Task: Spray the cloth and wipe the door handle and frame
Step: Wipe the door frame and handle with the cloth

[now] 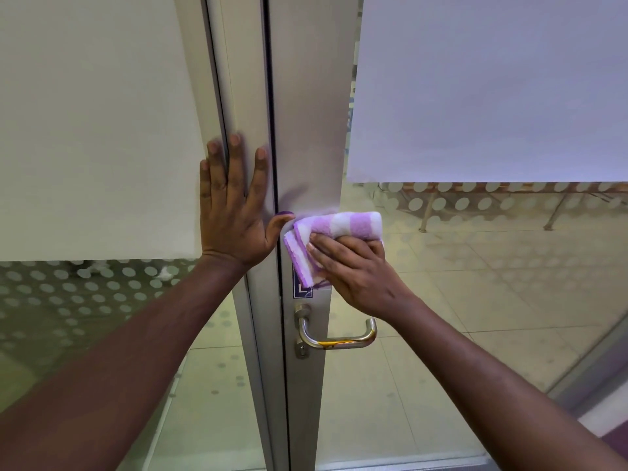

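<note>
The left hand (234, 202) lies flat against the metal door frame (244, 96), fingers spread and pointing up, palm pressed to the surface and gripping nothing. Its thumb (280, 222) reaches out to the right, across the dark seam between the frame and the door, and its tip sits just beside the cloth. The left forearm comes up from the lower left corner, fairly straight.

The right hand (353, 266) presses a folded purple and white striped cloth (336, 229) against the door's metal upright (309, 130). The fingers curl over the cloth's lower part and pin it to the metal, with the knuckles facing the camera. The cloth sits above the door handle (339, 338), apart from it, and its lower left fold covers the top of a small dark blue sticker (302, 290). The right forearm rises from the lower right corner and passes in front of the glass.

The handle is a curved steel lever pointing right, with a keyhole (301, 350) below its mount. Above the cloth the upright runs bare to the top of the view. To either side are glass panels (475, 283) with a white frosted sheet above and rows of pale dots lower down. A tiled floor (424, 385) shows through the right-hand glass.
</note>
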### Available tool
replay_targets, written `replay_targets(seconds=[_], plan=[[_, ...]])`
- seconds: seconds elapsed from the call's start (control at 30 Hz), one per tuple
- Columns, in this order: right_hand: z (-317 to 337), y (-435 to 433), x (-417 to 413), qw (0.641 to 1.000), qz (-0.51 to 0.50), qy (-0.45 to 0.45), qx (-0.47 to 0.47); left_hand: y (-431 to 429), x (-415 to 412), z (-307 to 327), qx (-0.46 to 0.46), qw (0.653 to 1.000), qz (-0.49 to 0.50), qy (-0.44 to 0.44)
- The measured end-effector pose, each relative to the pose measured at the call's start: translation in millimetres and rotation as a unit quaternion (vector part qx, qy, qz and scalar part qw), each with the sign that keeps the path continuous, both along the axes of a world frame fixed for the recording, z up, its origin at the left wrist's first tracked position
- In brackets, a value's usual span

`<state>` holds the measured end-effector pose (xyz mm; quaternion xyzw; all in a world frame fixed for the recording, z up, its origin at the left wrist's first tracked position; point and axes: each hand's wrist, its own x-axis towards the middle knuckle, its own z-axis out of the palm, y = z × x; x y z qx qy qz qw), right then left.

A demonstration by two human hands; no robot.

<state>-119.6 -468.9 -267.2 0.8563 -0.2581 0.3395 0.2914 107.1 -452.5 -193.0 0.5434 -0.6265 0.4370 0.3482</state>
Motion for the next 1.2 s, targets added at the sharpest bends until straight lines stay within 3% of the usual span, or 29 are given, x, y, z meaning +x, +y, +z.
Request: replay_targets(seconds=[0.23, 0.53, 0.87, 1.2], plan=[[-6.2, -8.1, 1.2, 0.999, 0.027, -0.030, 0.003, 0.0, 0.2, -0.9, -0.003, 1.000, 0.005, -0.003], [-22.9, -16.9, -16.1, 0.988, 0.081, 0.124, 0.054, -1.3, 0.6, -2.5, -0.006, 1.000, 0.009, -0.005], [-34.8, -9.9, -17.5, 0.971, 0.058, 0.195, 0.128, -1.7, 0.7, -3.0, -0.008, 1.000, 0.010, -0.003], [-25.2, -16.3, -25.5, 0.974, 0.093, 0.206, 0.035, -3.2, 1.7, -2.8, -0.011, 1.000, 0.001, -0.006]])
